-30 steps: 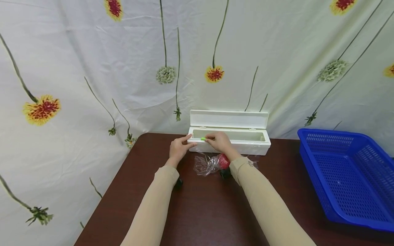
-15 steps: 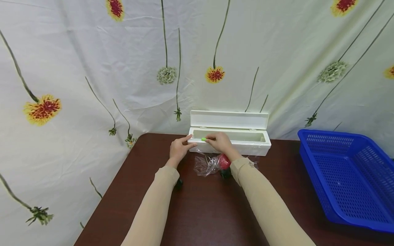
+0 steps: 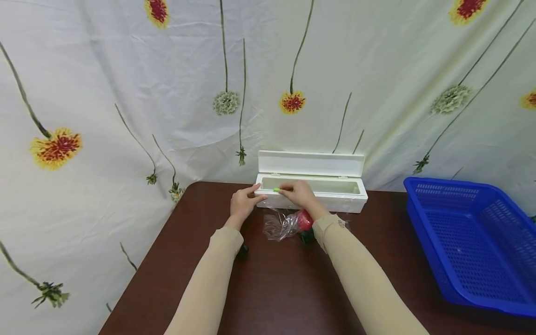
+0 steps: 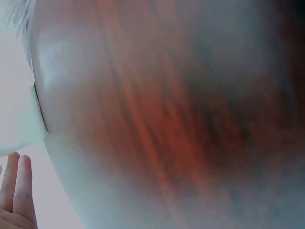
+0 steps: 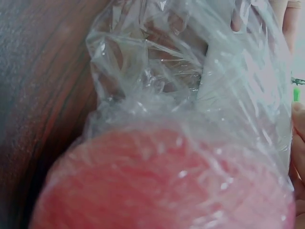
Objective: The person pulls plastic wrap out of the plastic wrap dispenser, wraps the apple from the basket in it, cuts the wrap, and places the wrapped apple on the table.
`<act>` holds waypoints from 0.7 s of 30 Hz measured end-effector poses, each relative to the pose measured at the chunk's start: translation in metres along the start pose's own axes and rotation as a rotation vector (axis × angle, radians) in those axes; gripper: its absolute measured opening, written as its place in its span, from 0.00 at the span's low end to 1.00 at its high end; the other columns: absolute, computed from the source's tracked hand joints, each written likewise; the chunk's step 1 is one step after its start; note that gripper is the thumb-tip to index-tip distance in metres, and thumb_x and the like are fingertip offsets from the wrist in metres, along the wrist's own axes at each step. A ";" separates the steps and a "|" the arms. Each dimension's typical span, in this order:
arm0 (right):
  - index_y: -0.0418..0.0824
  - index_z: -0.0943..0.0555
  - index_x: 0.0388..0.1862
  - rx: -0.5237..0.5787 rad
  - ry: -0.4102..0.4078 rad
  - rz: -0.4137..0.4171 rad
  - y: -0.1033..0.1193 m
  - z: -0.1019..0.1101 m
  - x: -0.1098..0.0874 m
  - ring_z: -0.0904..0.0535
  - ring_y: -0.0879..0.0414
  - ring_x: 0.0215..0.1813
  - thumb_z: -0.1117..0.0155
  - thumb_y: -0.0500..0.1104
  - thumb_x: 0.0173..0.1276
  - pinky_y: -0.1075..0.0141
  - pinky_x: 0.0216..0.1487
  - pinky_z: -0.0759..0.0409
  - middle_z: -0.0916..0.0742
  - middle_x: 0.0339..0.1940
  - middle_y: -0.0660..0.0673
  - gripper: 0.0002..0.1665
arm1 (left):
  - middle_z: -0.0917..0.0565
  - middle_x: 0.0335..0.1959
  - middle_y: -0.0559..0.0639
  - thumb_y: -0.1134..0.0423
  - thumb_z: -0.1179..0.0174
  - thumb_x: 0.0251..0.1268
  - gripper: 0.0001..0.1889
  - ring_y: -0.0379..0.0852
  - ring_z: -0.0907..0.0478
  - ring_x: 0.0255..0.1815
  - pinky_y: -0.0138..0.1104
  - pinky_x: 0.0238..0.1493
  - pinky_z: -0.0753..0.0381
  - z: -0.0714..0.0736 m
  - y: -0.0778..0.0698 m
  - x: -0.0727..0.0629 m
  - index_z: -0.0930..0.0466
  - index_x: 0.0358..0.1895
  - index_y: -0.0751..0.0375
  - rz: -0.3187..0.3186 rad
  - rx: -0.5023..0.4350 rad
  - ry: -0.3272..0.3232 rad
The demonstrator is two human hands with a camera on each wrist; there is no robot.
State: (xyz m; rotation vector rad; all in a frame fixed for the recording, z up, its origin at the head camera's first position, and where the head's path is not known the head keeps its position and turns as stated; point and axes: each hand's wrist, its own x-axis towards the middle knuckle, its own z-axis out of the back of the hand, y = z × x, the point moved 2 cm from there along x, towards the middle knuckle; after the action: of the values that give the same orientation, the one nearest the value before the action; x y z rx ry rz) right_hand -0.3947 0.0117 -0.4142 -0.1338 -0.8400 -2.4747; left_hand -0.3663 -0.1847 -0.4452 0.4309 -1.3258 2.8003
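Note:
A long white cling film dispenser stands at the back of the table with its lid raised. My left hand grips its left end, thumb against the front wall and a finger at the rim. My right hand pinches a small green slide cutter at the front rim, left of the middle. Clear cling film hangs off the front onto the table. A round red thing sits by my right wrist; the right wrist view shows it large, wrapped in film. The left wrist view is mostly blurred tabletop.
A blue plastic basket stands on the right side of the dark brown table. Behind the dispenser hangs a white flowered cloth. The wrist cameras show as small dark shapes under both wrists.

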 end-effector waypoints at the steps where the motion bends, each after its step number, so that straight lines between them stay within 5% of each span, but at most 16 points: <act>1: 0.39 0.17 0.50 0.009 0.007 -0.009 0.000 0.000 0.000 0.19 0.50 0.47 0.39 0.46 0.68 0.59 0.49 0.23 0.13 0.44 0.43 0.16 | 0.22 0.57 0.49 0.46 0.31 0.49 0.29 0.48 0.21 0.36 0.38 0.34 0.24 0.000 0.000 0.000 0.22 0.58 0.45 0.003 0.000 -0.001; 12: 0.40 0.17 0.49 0.093 0.005 -0.072 0.003 0.000 -0.002 0.19 0.51 0.48 0.37 0.50 0.65 0.60 0.50 0.23 0.14 0.46 0.44 0.19 | 0.24 0.59 0.50 0.48 0.31 0.50 0.29 0.49 0.20 0.43 0.38 0.35 0.23 0.000 -0.001 -0.002 0.23 0.58 0.47 0.023 -0.039 0.007; 21: 0.42 0.16 0.44 0.066 0.005 -0.128 0.005 -0.001 0.001 0.19 0.51 0.47 0.37 0.55 0.65 0.58 0.51 0.24 0.13 0.43 0.46 0.19 | 0.22 0.57 0.50 0.46 0.31 0.49 0.29 0.48 0.20 0.36 0.37 0.33 0.24 0.001 -0.001 0.000 0.22 0.58 0.46 0.009 -0.005 0.000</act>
State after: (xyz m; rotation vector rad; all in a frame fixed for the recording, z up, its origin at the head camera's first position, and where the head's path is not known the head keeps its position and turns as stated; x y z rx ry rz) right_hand -0.3927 0.0069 -0.4119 -0.0519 -0.9548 -2.5610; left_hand -0.3661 -0.1853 -0.4441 0.4264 -1.3373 2.8036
